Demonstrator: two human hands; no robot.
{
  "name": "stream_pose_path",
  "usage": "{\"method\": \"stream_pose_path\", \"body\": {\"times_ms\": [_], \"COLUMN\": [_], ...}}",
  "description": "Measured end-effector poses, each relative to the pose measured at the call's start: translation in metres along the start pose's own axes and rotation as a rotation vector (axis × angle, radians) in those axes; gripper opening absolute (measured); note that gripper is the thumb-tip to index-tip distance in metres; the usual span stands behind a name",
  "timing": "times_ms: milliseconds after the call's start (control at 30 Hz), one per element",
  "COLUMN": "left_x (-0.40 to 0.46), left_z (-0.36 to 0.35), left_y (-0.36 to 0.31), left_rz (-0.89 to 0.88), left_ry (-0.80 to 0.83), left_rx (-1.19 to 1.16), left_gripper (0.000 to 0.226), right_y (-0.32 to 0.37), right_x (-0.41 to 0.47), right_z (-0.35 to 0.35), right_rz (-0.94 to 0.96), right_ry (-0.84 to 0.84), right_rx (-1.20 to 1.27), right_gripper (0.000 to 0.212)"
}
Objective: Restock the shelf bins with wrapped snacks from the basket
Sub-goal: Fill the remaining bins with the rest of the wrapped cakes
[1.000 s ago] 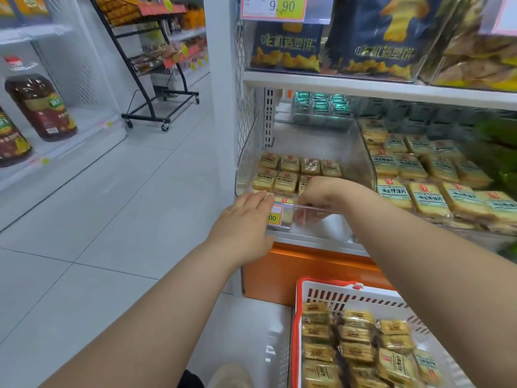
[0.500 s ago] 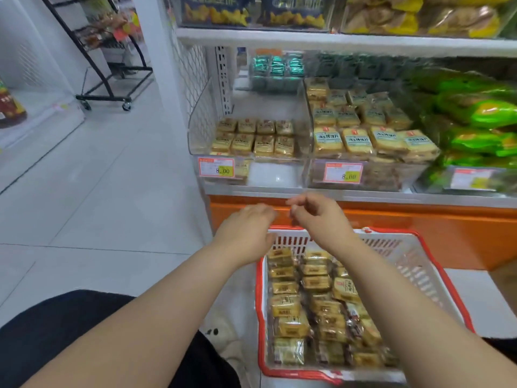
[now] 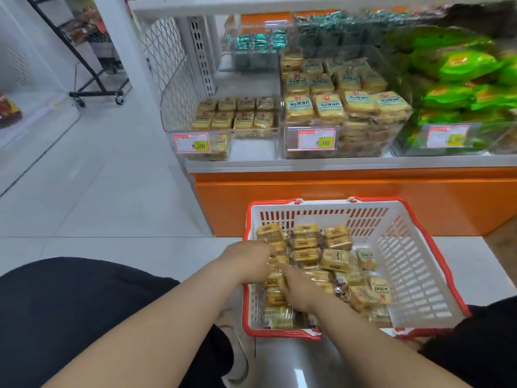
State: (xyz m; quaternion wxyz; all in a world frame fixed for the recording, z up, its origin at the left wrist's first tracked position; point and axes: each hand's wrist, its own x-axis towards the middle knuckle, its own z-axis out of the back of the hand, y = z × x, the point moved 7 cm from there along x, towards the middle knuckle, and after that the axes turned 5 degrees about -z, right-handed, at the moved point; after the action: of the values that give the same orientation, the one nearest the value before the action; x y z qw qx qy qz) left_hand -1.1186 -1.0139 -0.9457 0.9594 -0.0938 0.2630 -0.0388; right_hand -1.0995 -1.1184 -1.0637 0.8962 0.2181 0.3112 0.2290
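Note:
A white basket with a red rim (image 3: 402, 247) stands on the floor in front of the shelf, holding several yellow wrapped snacks (image 3: 335, 259). My left hand (image 3: 249, 259) reaches down onto the packs at the basket's left side; its fingertips are hidden among them. My right hand (image 3: 296, 289) lies over the packs just below it, fingers stretched towards the left hand. On the shelf above, the clear left bin (image 3: 251, 147) holds two rows of the same snacks (image 3: 232, 116) at its back, with a bare front half.
A fuller bin of larger yellow packs (image 3: 330, 107) sits to the right, then a bin of green bags (image 3: 458, 88). An orange shelf base (image 3: 335, 189) lies behind the basket. A black wheeled rack (image 3: 95, 91) stands far left. My dark-clothed knees (image 3: 84, 303) flank the basket.
Both hands have dropped from the left bin's front edge, past the basket's rim, down onto the snacks in the basket. The view has tilted downward.

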Motion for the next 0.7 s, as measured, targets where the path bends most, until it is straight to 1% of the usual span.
{"method": "stream_pose_path", "body": {"times_ms": [33,100,167,267,300,367,433,500,567,600,633,700], "left_x": [-0.001,-0.001,-0.001,0.001,0.002,0.004,0.003,0.0,-0.005,-0.007,-0.009,-0.014], "left_z": [-0.003,-0.007,-0.008,-0.006,-0.005,-0.004,0.0,0.01,0.027,0.037,0.046,0.063], "left_y": [0.004,0.012,0.018,0.02,0.02,0.02,0.021,0.024,0.029,0.032,0.034,0.033], "left_rz": [0.012,0.041,0.055,0.066,0.069,0.074,0.086,0.101,0.121,0.128,0.133,0.12], "left_ry": [0.019,0.047,0.058,0.044,0.033,0.016,-0.005,-0.051,-0.126,-0.152,-0.162,-0.146], "left_rx": [-0.015,-0.047,-0.06,-0.101,-0.124,-0.178,-0.232,-0.287,-0.347,-0.411,-0.526,-0.856], "left_gripper": [0.042,0.043,0.044,0.045,0.045,0.045,0.045,0.05,0.059,0.064,0.067,0.062], "right_y": [-0.007,-0.016,-0.016,-0.012,-0.011,-0.01,-0.007,0.0,0.016,0.026,0.039,0.063], "right_x": [0.0,0.0,0.002,0.002,0.0,-0.005,-0.014,-0.024,-0.034,-0.039,-0.044,-0.054], "right_z": [-0.006,-0.009,-0.004,0.0,0.0,0.001,0.011,0.029,0.058,0.073,0.089,0.115], "right_rz": [-0.033,-0.073,-0.078,-0.087,-0.095,-0.108,-0.1,-0.09,-0.03,0.009,0.053,0.131], "right_ry": [0.016,-0.011,-0.047,-0.042,-0.034,-0.038,-0.08,-0.158,-0.29,-0.351,-0.41,-0.504], "right_rx": [-0.041,-0.119,-0.123,-0.012,0.009,0.047,0.162,0.363,0.489,0.511,0.51,0.486], "right_gripper": [0.061,0.06,0.056,0.031,0.029,0.035,0.04,0.049,0.063,0.066,0.066,0.063]}}
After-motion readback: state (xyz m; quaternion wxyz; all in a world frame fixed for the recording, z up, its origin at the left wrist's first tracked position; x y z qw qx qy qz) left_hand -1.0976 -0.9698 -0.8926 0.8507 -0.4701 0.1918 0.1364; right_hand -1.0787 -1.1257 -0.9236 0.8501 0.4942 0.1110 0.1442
